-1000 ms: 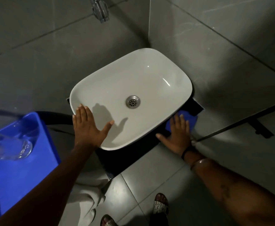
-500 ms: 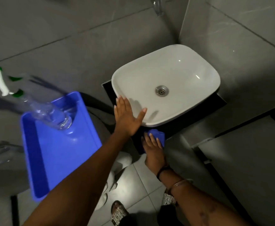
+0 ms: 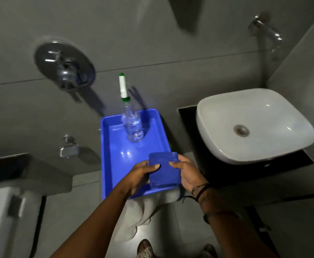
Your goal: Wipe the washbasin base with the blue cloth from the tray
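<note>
Now both hands (image 3: 163,174) grip blue cloth (image 3: 164,171) (folded) over tray (image 3: 115,146) near edge.

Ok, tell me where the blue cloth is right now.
In the head view, the folded blue cloth is held between the left hand and right hand, over the near end of the blue plastic tray, left of the white washbasin.

The room is a dim bathroom lined with large grey wall tiles (image 3: 152,34), their grout lines running across the view. A round chrome mixer valve (image 3: 64,67) is set in the wall (blurred, so its handle is hard to read), with a small chrome soap holder (image 3: 68,150) lower down. A chrome spout (image 3: 268,32) projects near the corner. The grey floor tiles (image 3: 171,229) show a glossy reflection. A white toilet cistern (image 3: 1,220) sits at lower left, below a grey ledge (image 3: 31,175).
</note>
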Available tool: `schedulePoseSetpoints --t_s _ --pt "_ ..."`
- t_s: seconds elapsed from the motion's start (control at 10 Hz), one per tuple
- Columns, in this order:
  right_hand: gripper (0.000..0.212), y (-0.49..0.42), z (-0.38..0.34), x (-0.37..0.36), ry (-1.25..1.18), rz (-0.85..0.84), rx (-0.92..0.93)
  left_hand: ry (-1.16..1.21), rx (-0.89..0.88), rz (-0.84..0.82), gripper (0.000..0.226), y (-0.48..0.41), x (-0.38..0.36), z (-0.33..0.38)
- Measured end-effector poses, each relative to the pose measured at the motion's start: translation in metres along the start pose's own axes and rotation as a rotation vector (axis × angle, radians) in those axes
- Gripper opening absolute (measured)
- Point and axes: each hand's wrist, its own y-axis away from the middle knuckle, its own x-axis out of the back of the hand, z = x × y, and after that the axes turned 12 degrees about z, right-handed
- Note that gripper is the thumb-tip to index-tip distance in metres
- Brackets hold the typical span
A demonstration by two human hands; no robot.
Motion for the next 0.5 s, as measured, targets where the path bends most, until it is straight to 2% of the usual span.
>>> schedulePoseSetpoints --t_s 0.1,0.2,0.3,0.4,0.5 --pt "0.035 -0.021 0.017 -0.036 0.101 0.058 -0.022 -0.046 -0.02 0.2 0.027 -0.005 0.031 -0.005" --pt "0.029 -0.05 0.045 -0.073 0.34 0.212 -0.026 -0.174 -0.022 0.51 0.026 -0.025 0.056 -0.022" --pt "0.025 -0.065 0.063 -0.086 0.488 0.303 0.019 -0.268 -0.031 0.606 0.032 -0.035 0.063 -0.035" --pt "0.025 -0.067 0.08 -0.092 0.832 0.436 0.234 -0.652 -0.098 0.681 0.046 -0.033 0.059 -0.041" --pt "0.032 -0.055 0.074 -0.093 0.961 0.438 0.371 -0.875 -0.209 0.783 0.056 -0.023 0.053 -0.027"
